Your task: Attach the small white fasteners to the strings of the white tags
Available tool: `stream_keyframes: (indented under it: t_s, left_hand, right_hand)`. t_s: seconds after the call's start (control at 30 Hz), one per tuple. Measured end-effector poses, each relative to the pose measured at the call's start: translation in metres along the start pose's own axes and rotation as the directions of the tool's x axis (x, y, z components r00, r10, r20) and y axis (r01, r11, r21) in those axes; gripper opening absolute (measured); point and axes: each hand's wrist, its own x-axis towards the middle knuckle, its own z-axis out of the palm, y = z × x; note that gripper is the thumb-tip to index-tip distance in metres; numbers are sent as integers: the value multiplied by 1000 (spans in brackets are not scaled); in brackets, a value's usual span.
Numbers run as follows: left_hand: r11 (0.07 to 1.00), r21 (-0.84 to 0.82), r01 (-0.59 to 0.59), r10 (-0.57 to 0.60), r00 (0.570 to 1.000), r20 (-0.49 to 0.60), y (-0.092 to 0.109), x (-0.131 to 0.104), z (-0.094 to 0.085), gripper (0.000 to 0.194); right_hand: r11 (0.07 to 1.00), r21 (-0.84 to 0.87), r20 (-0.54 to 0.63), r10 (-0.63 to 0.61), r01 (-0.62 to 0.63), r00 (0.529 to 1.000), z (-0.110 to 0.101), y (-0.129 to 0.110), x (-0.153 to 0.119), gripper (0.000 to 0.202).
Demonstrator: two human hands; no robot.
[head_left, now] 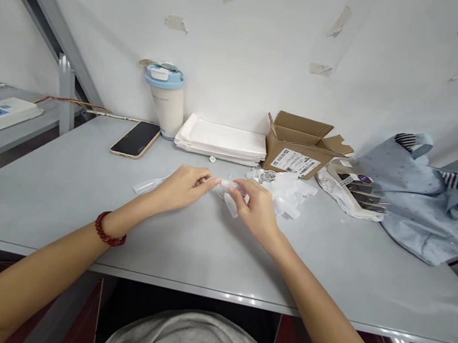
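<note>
- Grey table (198,253): spans the view beneath both hands.
- Left arm (53,265) and right arm (321,302): reach in from the lower corners, angling inward over the table.
- Cardboard box (297,142): stands open beyond the right hand.
- Left hand (187,188): thumb and forefinger pinched together at the small piece's left end, the other fingers curled in.
- Right hand (258,208): thumb and fingers closed around the piece's right end, back of the hand turned up.
- Pile of white plastic pieces (291,190): lies just beyond the right hand.
- Small whitish piece (228,183): held level between both hands' fingertips, near the middle of the view.
</note>
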Motion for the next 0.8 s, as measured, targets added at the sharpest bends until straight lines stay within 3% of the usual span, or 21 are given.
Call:
stream_keyframes:
  t_s: [0.1, 0.2, 0.3, 0.43, 0.53, 0.67, 0.8]
  left_hand:
    - [997, -41, 61, -63, 996, -64, -3, 2, -4, 42]
    - [992, -74, 104, -114, 984, -140, -6, 4, -10, 45]
    - [988, -88, 124, -141, 964, -224, -10, 6, -16, 44]
    - [972, -170, 163, -211, 924, -320, -16, 10, -24, 42]
    - [942, -285, 175, -281, 877, -389, -22, 14, -31, 42]
    - [897, -414, 152, -347, 824, -449, -33, 18, -42, 38]
    - [897, -417, 147, -352, 808, -472, -49, 20, -49, 40]
  right_hand:
    - [956, -294, -4, 6, -7, 1000, 3, 3, -1, 21]
    - [916, -401, 26, 41, -28, 999, 6, 4, -2, 16]
    - [912, -409, -19, -31, 21, 999, 9, 4, -5, 14]
    - [916, -333, -25, -245, 223, 969, 18, -1, -10, 15]
    - [897, -252, 90, -351, 363, 932, 29, -16, -11, 17]
    - [827, -219, 289, -452, 518, 844, 52, -53, -2, 23]
    - [750, -216, 342, -541, 625, 768, 88, -89, 18, 28]
